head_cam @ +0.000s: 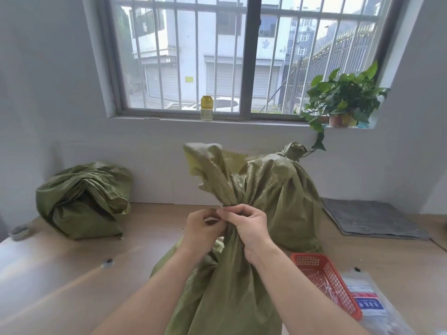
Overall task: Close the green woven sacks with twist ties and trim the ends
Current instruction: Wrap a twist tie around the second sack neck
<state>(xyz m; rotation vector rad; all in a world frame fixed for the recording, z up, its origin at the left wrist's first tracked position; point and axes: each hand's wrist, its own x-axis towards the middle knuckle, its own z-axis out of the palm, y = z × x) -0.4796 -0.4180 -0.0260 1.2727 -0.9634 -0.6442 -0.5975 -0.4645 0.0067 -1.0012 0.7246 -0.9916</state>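
Observation:
A green woven sack [225, 293] stands in front of me, its mouth gathered into a neck with the loose top [210, 170] fanning upward. My right hand [246, 228] is closed around that neck. My left hand [202, 230] pinches at the neck beside the right thumb; a twist tie there is too small to make out. Behind it stands a second green sack [283, 201] with its top tied. A third green sack [82, 199] lies crumpled at the left of the table.
A red plastic basket [324, 279] holding pale ties sits at my right, beside a clear plastic packet [370, 303]. A grey folded mat [372, 218] lies at the far right. A tape roll [20, 232] rests at the left edge. The wooden table [60, 281] meets a white wall.

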